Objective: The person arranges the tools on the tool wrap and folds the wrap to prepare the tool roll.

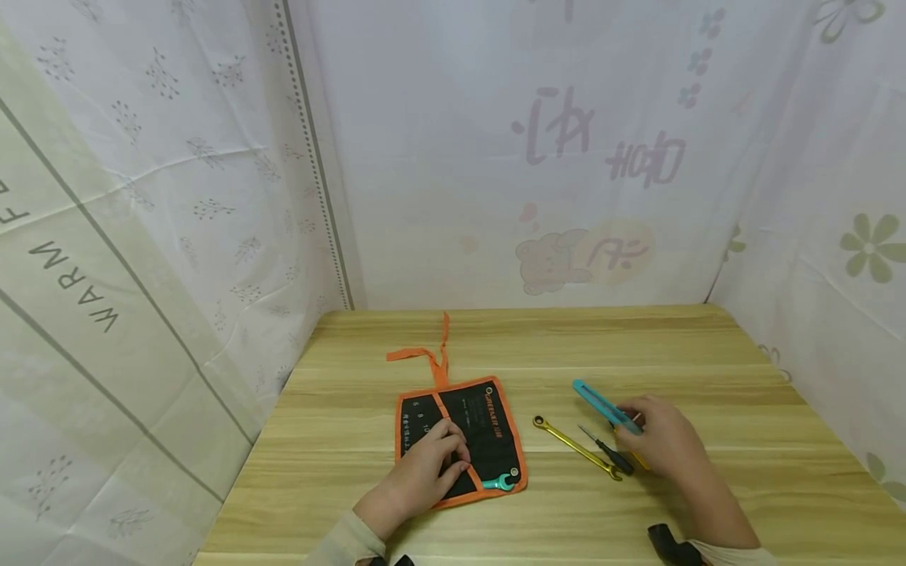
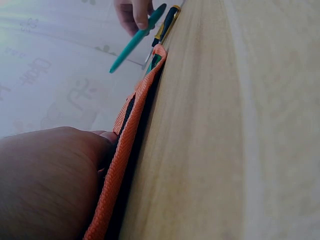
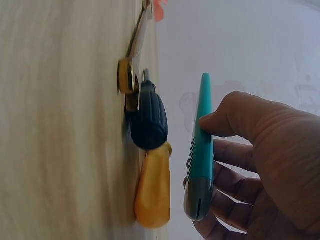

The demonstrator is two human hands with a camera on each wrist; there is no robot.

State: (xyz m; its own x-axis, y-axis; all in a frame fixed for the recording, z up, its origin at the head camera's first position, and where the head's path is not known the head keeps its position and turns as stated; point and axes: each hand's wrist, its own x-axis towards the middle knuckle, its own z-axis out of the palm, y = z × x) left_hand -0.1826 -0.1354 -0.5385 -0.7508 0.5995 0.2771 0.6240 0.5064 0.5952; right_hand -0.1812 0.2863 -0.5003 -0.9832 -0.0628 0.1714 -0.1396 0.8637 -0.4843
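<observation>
A black tool pouch [image 1: 484, 428] with orange trim lies flat on the table. My left hand [image 1: 423, 470] is over its lower middle, fingers bent and pinching the orange-edged pocket [image 2: 120, 122]; the fingertips are partly hidden in the left wrist view. Out of the pocket's lower right corner pokes a teal wrench end [image 1: 499, 482]. My right hand [image 1: 668, 440] holds a teal utility knife [image 3: 204, 145] between thumb and fingers, raised above the table. Below and left of that hand lie a black-handled screwdriver [image 1: 616, 457] and a gold combination wrench [image 1: 576, 446].
A yellow handle [image 3: 154, 195] lies behind the black one, mostly covered by my right hand in the head view. Orange tie straps [image 1: 440, 362] stretch from the pouch toward the back of the wooden table [image 1: 609, 338]. Printed cloth [image 1: 453, 157] hangs behind and at both sides.
</observation>
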